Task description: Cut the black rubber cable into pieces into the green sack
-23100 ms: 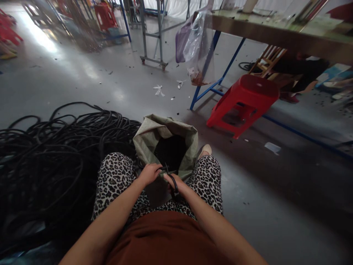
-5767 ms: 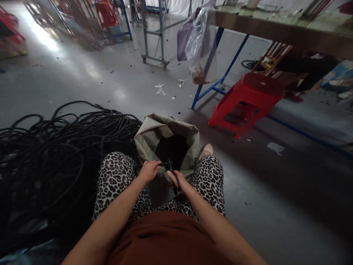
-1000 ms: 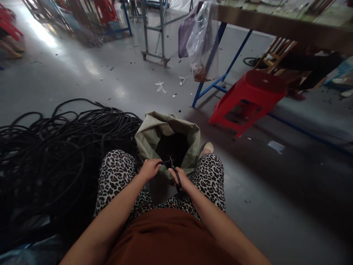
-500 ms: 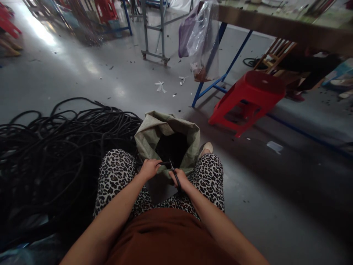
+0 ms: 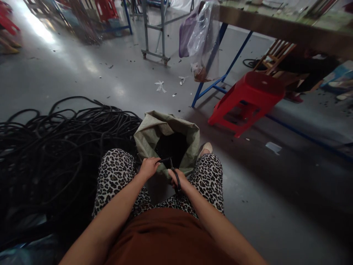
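Observation:
Between my knees stands a pale green woven sack [image 5: 145,137], its mouth wide and its inside dark with black material. Closed around a black rubber cord [image 5: 165,160], my left hand [image 5: 148,168] is at the sack's near left edge, the cord's short end sticking out to the right. My right hand [image 5: 183,180] grips black-handled scissors [image 5: 177,179] by the handles, with the blades pointing up beside the cord's end. Whether the blades touch the cord I cannot tell. A large tangled heap of black cord [image 5: 74,138] lies on the floor to my left.
A red plastic stool [image 5: 248,95] stands at the right beneath a long table [image 5: 275,24] with blue legs. Clear plastic bags [image 5: 205,40] hang from the table's corner. Farther back is a grey wheeled rack [image 5: 154,27]. White scraps [image 5: 160,86] litter the grey floor.
My left hand and the cord have shifted very slightly upward. The scissors have turned a little, with the blades now more upright near the cord's end.

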Available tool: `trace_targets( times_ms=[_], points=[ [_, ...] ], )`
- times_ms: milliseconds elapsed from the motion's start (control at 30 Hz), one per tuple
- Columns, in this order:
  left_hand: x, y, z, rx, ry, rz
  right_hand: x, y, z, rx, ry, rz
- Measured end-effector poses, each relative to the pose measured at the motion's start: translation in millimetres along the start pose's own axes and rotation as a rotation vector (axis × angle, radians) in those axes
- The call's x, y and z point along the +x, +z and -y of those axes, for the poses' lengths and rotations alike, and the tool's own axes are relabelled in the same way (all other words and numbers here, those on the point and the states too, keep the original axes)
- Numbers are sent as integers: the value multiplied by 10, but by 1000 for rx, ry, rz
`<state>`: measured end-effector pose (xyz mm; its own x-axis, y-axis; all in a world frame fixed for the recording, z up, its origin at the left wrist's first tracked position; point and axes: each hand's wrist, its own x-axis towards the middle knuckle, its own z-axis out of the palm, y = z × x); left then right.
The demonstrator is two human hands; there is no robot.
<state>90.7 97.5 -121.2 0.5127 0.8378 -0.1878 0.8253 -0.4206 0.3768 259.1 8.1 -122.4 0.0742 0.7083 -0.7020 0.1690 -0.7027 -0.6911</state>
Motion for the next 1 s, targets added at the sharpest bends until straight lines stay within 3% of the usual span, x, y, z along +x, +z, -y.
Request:
trace_targets(
  times_ms=[433, 1000],
  points=[
    [-18, 18, -6, -7, 45, 17, 62, 36, -49, -6, -18, 109],
    [-31, 38, -4, -11, 114, 11, 66, 57, -25, -4, -51, 93]
  ],
)
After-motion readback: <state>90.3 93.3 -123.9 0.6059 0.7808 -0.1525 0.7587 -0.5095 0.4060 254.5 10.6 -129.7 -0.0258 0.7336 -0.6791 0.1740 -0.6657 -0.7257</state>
